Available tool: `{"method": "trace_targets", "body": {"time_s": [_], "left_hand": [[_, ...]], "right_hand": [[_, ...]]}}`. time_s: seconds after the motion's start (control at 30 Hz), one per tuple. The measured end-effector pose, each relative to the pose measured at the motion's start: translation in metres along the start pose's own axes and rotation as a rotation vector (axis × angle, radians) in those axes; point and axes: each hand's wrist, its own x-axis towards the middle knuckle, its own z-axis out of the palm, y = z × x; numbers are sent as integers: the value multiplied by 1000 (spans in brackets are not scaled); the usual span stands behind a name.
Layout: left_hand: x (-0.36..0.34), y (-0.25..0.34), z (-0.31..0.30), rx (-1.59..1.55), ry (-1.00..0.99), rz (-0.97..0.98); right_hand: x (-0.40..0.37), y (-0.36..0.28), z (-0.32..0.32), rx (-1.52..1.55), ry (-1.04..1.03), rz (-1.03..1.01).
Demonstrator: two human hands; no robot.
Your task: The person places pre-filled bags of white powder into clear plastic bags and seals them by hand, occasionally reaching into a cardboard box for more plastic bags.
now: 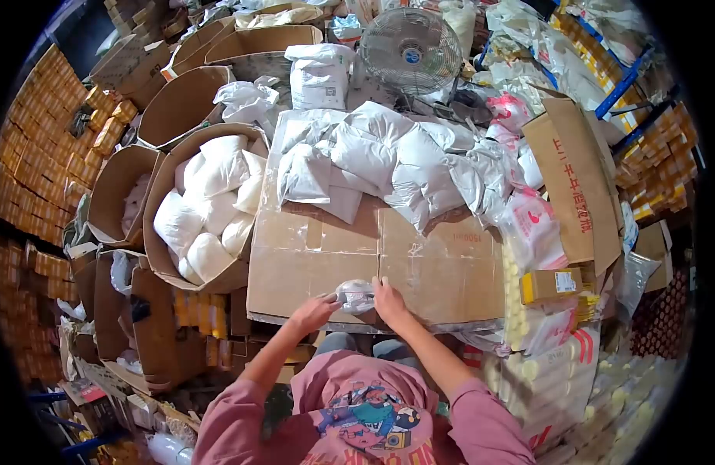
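A small clear plastic bag [356, 297] with something pale inside lies at the front edge of the cardboard work surface [318, 267]. My left hand [315, 311] grips its left side with the fingers closed. At its upper right, my right hand [387, 301] pinches the plastic between thumb and fingers. What exactly the bag holds is too small to make out. Beyond my hands, a row of white plastic mailer bags [423, 172] is heaped across the back of the cardboard.
Left of the surface stands a carton [152, 225] full of stuffed white bags. A metal fan [410, 53] is at the back, beside a white sack [320, 77]. To the right are a yellow box [551, 285] and an upright cardboard flap [570, 182]. Stacked small boxes [39, 124] line the far left.
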Motion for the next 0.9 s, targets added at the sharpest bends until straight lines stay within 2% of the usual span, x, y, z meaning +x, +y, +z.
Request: {"method": "trace_targets", "body": {"time_s": [0.1,0.2,0.3,0.33,0.43,0.47,0.57,0.67,0.73,0.9], "left_hand": [[-8,5,13,25,133,95],[-11,18,16,-180,348,13],[-11,32,2,-326,383,-134],[-9,34,7,-382,316,-284],[16,45,37,-288,406,-636],[19,40,50,-325,465,-632],[31,34,74,-218,405,-773],[39,27,92,-78,328,-747],[41,24,96,-15,251,-743],[34,29,70,-39,234,-674]], "right_hand": [[-7,1,12,-25,1,53],[-8,-5,10,53,25,171],[-11,-2,13,218,20,192],[-12,-1,15,290,16,185],[-10,7,36,298,23,198],[-11,7,40,277,-15,214],[-9,3,44,192,-118,265],[-9,2,48,75,-233,356],[-14,2,37,95,-174,358],[-19,15,25,171,-29,275]]}}
